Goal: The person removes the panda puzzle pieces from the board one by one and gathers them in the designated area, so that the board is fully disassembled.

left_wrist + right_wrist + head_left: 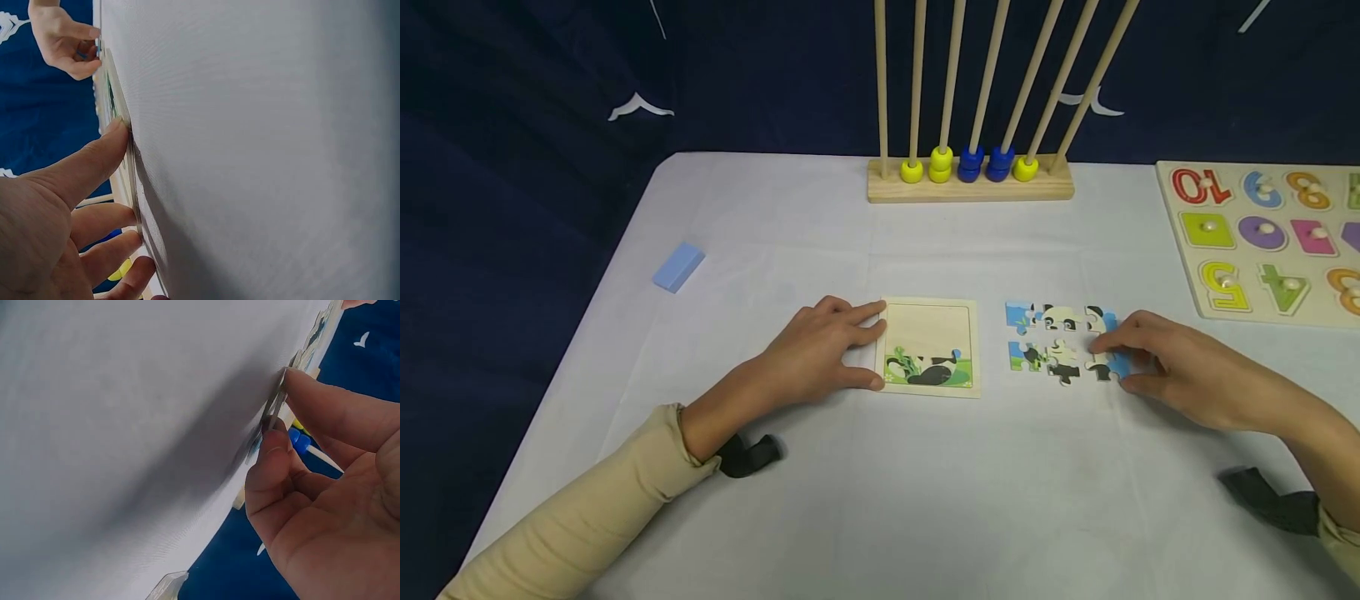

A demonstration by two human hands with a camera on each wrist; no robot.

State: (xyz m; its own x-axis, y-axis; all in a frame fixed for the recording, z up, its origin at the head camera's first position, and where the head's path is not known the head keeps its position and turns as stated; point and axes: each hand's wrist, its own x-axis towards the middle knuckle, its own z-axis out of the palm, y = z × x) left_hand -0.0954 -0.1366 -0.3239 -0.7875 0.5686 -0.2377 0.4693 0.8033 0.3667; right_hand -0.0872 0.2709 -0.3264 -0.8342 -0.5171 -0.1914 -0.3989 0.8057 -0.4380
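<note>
A square wooden puzzle board point(927, 317) lies flat in the head view, its lower strip filled with panda-and-grass pieces. My left hand point(823, 354) rests on the table with thumb and fingertips touching the board's left edge; in the left wrist view, the left thumb point(94, 159) presses on the rim. To the right of the board, loose panda puzzle pieces point(1062, 318) lie in two rows. My right hand point(1195, 371) is at their right end, pinching a thin puzzle piece point(275, 403) between thumb and fingers, seen edge-on in the right wrist view. The picture on that piece is mostly hidden.
A wooden bead abacus point(970, 190) with tall rods stands at the back. A board of numbers and shapes point(1240, 242) lies at the right. Toward the left table edge is a blue block point(678, 267). A white cloth point(925, 500) covers the table.
</note>
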